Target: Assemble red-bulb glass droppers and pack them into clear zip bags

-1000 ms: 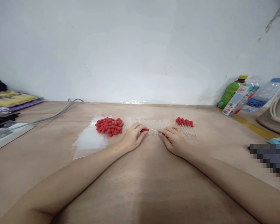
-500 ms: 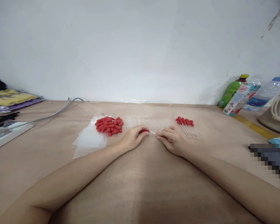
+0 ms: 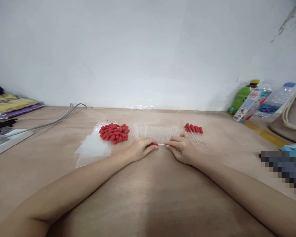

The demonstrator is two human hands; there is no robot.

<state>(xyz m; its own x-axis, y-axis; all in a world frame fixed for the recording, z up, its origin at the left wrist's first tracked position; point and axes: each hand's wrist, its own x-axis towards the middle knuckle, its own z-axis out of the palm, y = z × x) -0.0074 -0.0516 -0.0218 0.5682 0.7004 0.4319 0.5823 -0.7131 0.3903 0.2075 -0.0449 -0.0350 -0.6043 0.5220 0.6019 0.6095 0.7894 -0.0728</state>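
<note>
My left hand (image 3: 139, 148) pinches a red rubber bulb (image 3: 153, 144) at the middle of the wooden table (image 3: 148, 197). My right hand (image 3: 181, 149) pinches a thin clear tube (image 3: 162, 144) whose end meets that bulb. Both hands rest on the table, fingertips almost touching. Just beyond them lies a row of clear tubes (image 3: 154, 131). A heap of loose red bulbs (image 3: 114, 133) sits to the left, partly on clear plastic bags (image 3: 93, 148). To the right lie several finished droppers with red bulbs (image 3: 195, 133).
Bottles (image 3: 254, 100) lean against the white wall at the far right, beside a beige bag (image 3: 292, 117). A grey cable (image 3: 56, 120) runs at the back left. Packets and a flat box (image 3: 7, 138) lie at the left edge. A blurred patch (image 3: 283, 169) is at the right.
Both hands have drawn slightly toward me and closer together; the bulb and tube have come together, with less tube showing between the fingers.
</note>
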